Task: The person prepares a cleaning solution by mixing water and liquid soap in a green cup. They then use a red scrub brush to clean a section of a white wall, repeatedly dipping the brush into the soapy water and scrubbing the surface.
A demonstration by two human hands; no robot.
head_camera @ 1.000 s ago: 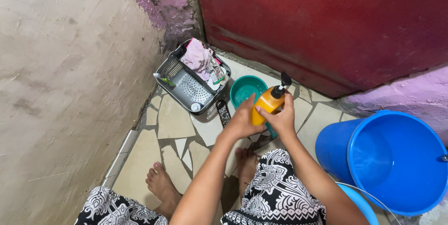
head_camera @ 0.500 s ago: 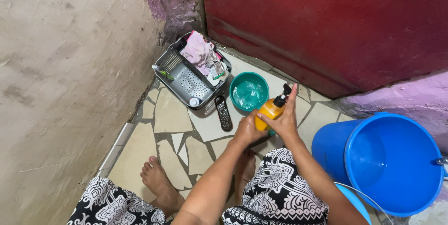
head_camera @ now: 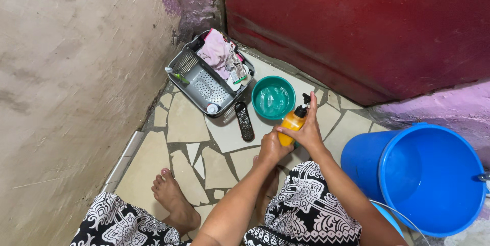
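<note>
- Right hand: wrapped around the body of the orange pump bottle, with the forefinger stretched up along its black pump head; the grip is closed on the bottle.
- Left hand: sits just below and to the left of the bottle, at its base; fingers curled, but whether they grip the bottle cannot be told.
- Orange pump bottle: held upright with a slight tilt, just above the floor, beside the near rim of the teal basin.
- Teal basin: round, stands on the floor and holds a little clear, foamy water.
- Black brush: lies flat on the floor between the basin and the grey tray, near both.
- Grey tray: rectangular, perforated, set in the corner; it carries a pink cloth, small packets, a green-handled item and a white cap.
- Blue bucket: large, open, stands to the person's right, well apart from the basin; a lighter blue rim shows just beside it at the lower edge.
- Floor: broken pale tile pieces set in dark grout, crazy-paving pattern; a bare foot rests on it, and patterned black-and-white fabric covers the knees.
- Room: rough grey plastered wall at left, a dark red door behind the basin, and worn pink-painted wall on each side of the door.
</note>
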